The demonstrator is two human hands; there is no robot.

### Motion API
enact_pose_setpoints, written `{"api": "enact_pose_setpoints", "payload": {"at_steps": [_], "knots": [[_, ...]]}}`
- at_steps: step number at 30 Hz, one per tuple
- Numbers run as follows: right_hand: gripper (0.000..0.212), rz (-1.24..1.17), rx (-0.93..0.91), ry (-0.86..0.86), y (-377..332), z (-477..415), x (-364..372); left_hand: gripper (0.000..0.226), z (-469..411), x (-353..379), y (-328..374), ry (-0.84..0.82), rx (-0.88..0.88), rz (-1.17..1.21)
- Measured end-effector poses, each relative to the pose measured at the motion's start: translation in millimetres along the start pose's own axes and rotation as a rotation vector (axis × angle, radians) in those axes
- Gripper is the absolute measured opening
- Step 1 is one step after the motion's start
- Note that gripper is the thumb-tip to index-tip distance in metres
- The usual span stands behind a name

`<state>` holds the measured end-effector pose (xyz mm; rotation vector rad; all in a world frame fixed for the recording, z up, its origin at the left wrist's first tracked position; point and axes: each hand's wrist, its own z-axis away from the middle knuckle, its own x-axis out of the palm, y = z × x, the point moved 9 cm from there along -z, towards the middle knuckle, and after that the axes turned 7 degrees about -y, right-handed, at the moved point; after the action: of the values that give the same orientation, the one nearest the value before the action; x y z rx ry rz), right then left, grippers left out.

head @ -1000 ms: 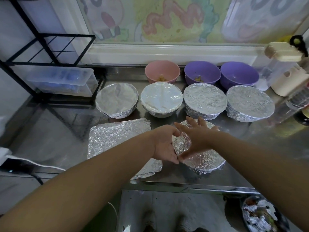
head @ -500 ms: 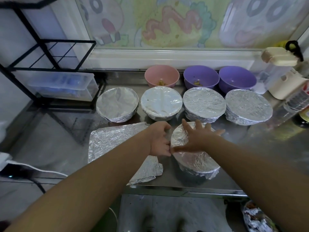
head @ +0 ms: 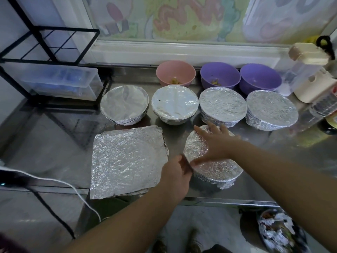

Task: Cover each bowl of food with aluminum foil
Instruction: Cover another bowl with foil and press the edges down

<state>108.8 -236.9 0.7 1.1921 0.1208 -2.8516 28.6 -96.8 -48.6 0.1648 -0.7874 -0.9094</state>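
A foil-covered bowl (head: 217,170) stands near the counter's front edge. My right hand (head: 215,143) lies flat on its foil top, fingers spread. My left hand (head: 177,177) presses the foil against the bowl's left side with curled fingers. A flat stack of foil sheets (head: 127,161) lies to the left of this bowl. Behind it stands a row of several foil-covered bowls (head: 175,105). At the back, a pink bowl (head: 175,73) and two purple bowls (head: 219,75) (head: 259,78) stand uncovered, with bits of food in at least two.
A black wire rack (head: 49,44) with a clear plastic box (head: 60,82) stands at the left. Jars and a cream-lidded container (head: 310,70) crowd the right end. A white cable (head: 54,181) crosses the steel counter (head: 54,139). A bin with foil scraps (head: 279,232) sits below right.
My left hand slid from the bowl's upper left rim down to its lower left side, uncovering the foil sheets. My right hand stayed flat on the foil top.
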Motion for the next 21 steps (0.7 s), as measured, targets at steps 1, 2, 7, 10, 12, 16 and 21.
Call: {"api": "enact_pose_setpoints", "payload": {"at_steps": [1, 2, 7, 10, 12, 16, 21], "knots": [[0.141, -0.002, 0.001, 0.002, 0, 0, 0, 0.028, 1, 1, -4, 0.005, -0.007, 0.000], [0.141, -0.001, 0.003, 0.002, 0, 0, 1, 0.030, 2, 4, -5, 0.010, -0.007, 0.003], [0.140, -0.002, 0.001, 0.003, -1, -1, 2, 0.035, 12, 24, 2, 0.005, -0.009, 0.028], [0.140, -0.014, -0.003, 0.000, -2, 0, 2, 0.039, 22, 40, 7, -0.080, -0.025, -0.008], [0.140, -0.014, -0.001, 0.001, -1, 0, 2, 0.042, 25, 46, 10, -0.125, -0.019, -0.016], [0.140, -0.003, 0.007, 0.007, -2, -2, 3, 0.046, 16, 43, 9, -0.208, -0.065, -0.055], [0.144, -0.072, 0.049, 0.030, 3, -5, 6, 0.057, 8, 44, 20, -0.289, -0.195, -0.395]]}}
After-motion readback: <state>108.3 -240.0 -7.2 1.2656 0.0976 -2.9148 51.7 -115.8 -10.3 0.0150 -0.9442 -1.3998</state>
